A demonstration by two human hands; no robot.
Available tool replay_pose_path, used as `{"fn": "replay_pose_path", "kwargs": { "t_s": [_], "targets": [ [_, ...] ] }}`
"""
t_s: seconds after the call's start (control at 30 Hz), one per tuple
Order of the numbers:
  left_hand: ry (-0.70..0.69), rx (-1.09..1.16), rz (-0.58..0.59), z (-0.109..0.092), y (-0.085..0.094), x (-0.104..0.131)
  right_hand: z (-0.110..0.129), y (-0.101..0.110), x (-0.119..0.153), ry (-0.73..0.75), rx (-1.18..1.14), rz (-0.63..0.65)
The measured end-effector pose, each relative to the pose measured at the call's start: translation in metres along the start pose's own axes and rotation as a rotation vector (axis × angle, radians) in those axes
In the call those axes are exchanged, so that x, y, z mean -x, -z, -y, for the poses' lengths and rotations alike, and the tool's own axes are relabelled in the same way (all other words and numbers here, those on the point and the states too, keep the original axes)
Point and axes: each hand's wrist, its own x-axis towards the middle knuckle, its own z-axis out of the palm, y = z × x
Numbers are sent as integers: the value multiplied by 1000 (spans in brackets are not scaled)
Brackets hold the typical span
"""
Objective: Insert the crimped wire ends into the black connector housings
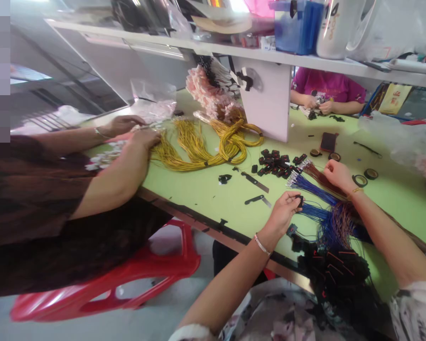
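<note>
My left hand (pixel 284 210) pinches a small black connector housing (pixel 299 201) at the table's front edge, with blue wires (pixel 315 212) running off to its right. Over the brown wires (pixel 317 174) is my right hand (pixel 340 176), its fingers closed together; what they grip, if anything, is hidden. A blue wire bundle (pixel 310 186) with whitish crimped ends lies between my hands. Loose black housings (pixel 275 163) form a pile beyond them. Below my hands, many black housings (pixel 337 272) on wires hang in a heap over the edge.
Two blades with black handles (pixel 254 181) lie left of my hands. Tape rolls (pixel 371 174) sit at the right. A co-worker's arms (pixel 117 175) reach over yellow wire bundles (pixel 199 158); another person (pixel 328 90) works opposite. A shelf (pixel 213 49) spans above; a red stool (pixel 156 265) stands left.
</note>
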Motion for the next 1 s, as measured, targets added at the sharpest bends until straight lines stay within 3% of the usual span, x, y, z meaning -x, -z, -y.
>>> {"fn": "replay_pose_path", "kwargs": {
  "t_s": [0.2, 0.37, 0.63, 0.83, 1.0],
  "targets": [
    [1, 6, 14, 2, 1, 0, 50, -1, -8, 159, -283, 44],
    [-3, 66, 26, 1, 1, 0, 72, 2, 17, 248, -626, 125],
    [18, 200, 45, -2, 0, -2, 65, 7, 81, 244, -655, 167],
    [38, 206, 43, 0, -1, -2, 58, 0, 95, 269, -598, 160],
    [39, 206, 31, -1, -1, -2, 60, 0, 97, 327, -463, 78]
  ]
}}
